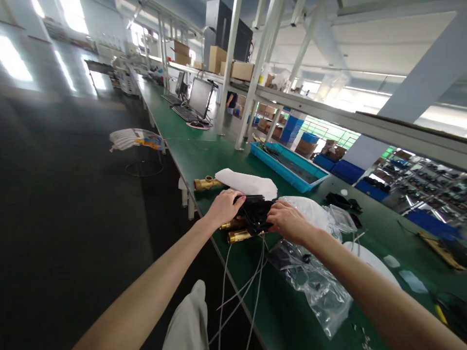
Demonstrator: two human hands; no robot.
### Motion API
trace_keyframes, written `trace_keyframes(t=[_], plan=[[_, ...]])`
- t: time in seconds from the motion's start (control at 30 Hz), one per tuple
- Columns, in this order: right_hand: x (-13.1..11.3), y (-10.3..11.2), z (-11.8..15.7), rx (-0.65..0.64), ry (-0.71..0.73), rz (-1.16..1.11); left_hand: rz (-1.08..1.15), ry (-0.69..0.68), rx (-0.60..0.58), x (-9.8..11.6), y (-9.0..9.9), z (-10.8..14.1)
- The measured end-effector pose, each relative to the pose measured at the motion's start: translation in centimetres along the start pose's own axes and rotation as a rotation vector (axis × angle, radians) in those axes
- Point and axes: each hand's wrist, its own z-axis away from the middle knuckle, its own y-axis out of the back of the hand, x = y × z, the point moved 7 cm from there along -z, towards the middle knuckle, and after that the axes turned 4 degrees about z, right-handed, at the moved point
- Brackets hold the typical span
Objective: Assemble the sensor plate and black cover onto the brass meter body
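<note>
My left hand [225,208] is closed on the left side of a black plastic housing [255,217]. From the other side, my right hand [286,221] grips its right edge with the fingers curled. Brass threaded pipe fittings [239,236] stick out beneath the housing on the left. Thin grey cables [260,272] run from below it over the table edge. Just beyond lie a brass pipe fitting with a side port [207,183] and a white wrapped piece [250,183]. Under my right forearm is a crumpled clear plastic bag [317,287].
On the green workbench [215,150] stand a blue tray [292,167], a computer monitor [200,97] and a keyboard [184,113]. White shelf posts [229,63] rise at the back. A clear plastic box [343,218] lies right. A stool [136,140] stands left on the dark floor.
</note>
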Motion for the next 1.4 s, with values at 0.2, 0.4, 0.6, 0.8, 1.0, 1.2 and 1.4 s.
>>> trace_keyframes(t=[0.2, 0.4, 0.6, 0.8, 1.0, 1.2, 1.4], plan=[[1.1, -1.1, 0.8, 0.034, -0.125, -0.028, -0.067, -0.031, 0.022, 0.2, 0.5, 0.7], [2.6, 0.2, 8.7, 0.075, -0.313, -0.093, -0.041, -0.044, 0.174, 4.3, 2.3, 3.5], [1.5, -0.2, 22.5, -0.011, -0.565, -0.150, 0.079, -0.196, 0.100, 12.1, 0.1, 5.6], [-4.6, -1.5, 36.5, 0.014, -0.874, -0.193, 0.222, -0.356, -0.065, 19.0, -4.8, 8.6], [-11.6, -3.3, 44.8, 0.042, -1.031, -0.084, 0.350, -0.444, -0.382, 23.8, -10.0, 14.8], [-14.0, -2.3, 46.3, 0.172, -0.933, 0.110, 0.377, -0.415, -0.517, 26.2, -11.9, 17.8], [-14.1, -1.7, 46.8, 0.283, -0.916, 0.111, 0.335, -0.353, -0.520, 27.1, -12.5, 18.9]])
